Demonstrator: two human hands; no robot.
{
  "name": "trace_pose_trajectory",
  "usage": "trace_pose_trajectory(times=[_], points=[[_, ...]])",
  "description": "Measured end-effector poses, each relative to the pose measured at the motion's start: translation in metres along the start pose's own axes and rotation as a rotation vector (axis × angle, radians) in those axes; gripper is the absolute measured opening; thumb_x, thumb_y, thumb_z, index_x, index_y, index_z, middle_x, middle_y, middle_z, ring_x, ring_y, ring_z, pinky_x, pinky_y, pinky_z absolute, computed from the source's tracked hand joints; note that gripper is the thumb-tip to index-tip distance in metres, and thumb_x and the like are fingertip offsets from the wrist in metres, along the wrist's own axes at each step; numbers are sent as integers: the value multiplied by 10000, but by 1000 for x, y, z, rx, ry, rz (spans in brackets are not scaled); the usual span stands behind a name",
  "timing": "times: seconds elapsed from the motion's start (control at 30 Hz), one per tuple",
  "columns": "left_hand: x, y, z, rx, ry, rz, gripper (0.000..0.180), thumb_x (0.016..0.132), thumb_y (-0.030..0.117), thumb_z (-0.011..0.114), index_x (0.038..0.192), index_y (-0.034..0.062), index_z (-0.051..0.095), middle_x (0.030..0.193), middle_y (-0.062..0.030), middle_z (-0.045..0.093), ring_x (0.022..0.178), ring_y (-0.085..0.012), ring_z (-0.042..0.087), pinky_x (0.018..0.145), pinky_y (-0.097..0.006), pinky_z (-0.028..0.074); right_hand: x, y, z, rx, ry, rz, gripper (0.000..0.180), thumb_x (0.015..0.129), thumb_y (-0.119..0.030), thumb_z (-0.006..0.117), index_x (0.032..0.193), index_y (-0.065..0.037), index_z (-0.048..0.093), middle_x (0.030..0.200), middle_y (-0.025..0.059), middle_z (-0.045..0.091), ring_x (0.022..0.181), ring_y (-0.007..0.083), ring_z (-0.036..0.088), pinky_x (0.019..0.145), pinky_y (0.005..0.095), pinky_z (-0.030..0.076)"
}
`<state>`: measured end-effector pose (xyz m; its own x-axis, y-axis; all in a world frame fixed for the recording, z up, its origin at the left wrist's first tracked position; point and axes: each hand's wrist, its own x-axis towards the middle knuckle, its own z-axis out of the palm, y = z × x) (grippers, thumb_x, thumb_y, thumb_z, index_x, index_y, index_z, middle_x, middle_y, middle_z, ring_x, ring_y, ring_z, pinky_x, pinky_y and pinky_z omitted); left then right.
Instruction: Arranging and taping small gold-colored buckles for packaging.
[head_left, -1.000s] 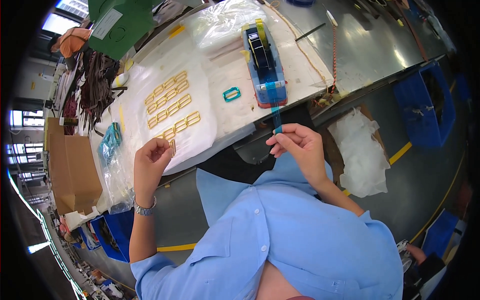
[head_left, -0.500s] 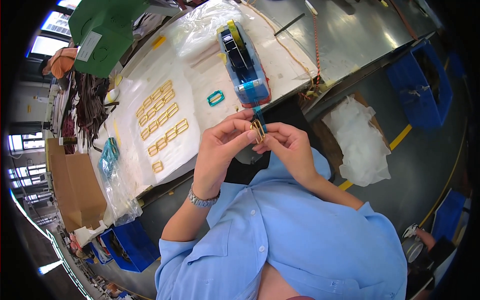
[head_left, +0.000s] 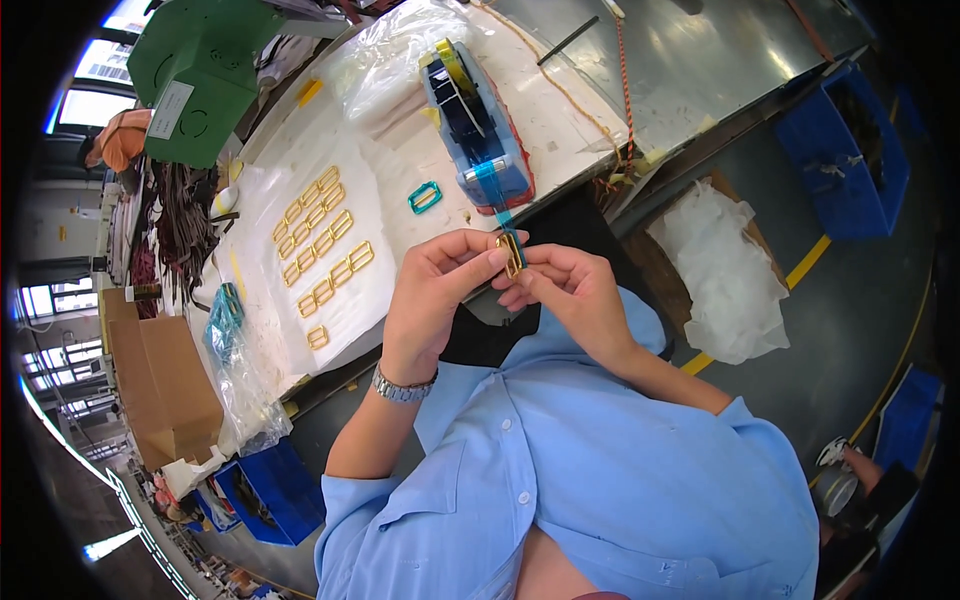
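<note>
Between the fingertips of my left hand and my right hand is a gold slider buckle, pinched from both sides. A strip of blue tape runs down to it from the tape dispenser at the table's edge. The tape lies against the buckle; my fingers hide how far it wraps. Left of the dispenser lies a buckle covered in blue. Farther left, several gold buckles lie in rows on a white sheet.
Clear plastic lies at the back of the table, near a green machine housing. A bag with blue pieces hangs over the left edge beside a cardboard box. Blue bins and white wrapping are off to the right.
The buckle in my fingers has turned to a narrower, more edge-on angle against the tape. Both hands stay close together in nearly the same place; the whole view has shifted slightly.
</note>
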<state>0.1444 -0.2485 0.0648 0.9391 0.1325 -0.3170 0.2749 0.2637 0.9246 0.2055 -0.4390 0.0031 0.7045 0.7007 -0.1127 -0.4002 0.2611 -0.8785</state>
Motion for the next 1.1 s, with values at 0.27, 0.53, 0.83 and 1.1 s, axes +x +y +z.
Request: trace_pose_trajectory(times=[0.27, 0.53, 0.83, 1.1], points=[[7, -4, -9, 34, 12, -59, 161, 1034, 96, 737, 1123, -38, 753, 1269, -175, 774, 1086, -165, 718, 1021, -332, 554, -1, -14, 1, 342, 6, 219, 295, 1123, -133, 607, 1309, 88, 668, 1162, 208, 785, 992, 248, 803, 899, 366, 662], [12, -1, -6, -15, 15, -99, 151, 1021, 112, 762, 1068, -31, 766, 1198, -135, 802, 1032, -129, 721, 954, -288, 572, 8, 5, -13, 506, -23, 341, 295, 1122, -215, 638, 1270, 35, 694, 1184, 197, 784, 1010, 236, 798, 915, 392, 666], [8, -28, 10, 33, 187, 50, 228, 1089, 159, 673, 1190, -14, 783, 988, -12, 764, 921, -81, 695, 845, -243, 567, 3, 3, -9, 478, 50, 296, 292, 1120, -202, 639, 1247, 55, 696, 1123, 191, 798, 998, 247, 807, 908, 393, 674], [14, -36, 10, 5, 123, -63, 230, 1067, 159, 657, 1099, -2, 818, 914, -10, 761, 809, -59, 656, 729, -215, 520, -1, -1, -9, 474, 37, 307, 296, 1130, -206, 618, 1244, 60, 681, 1139, 191, 796, 1005, 242, 805, 931, 399, 671]])
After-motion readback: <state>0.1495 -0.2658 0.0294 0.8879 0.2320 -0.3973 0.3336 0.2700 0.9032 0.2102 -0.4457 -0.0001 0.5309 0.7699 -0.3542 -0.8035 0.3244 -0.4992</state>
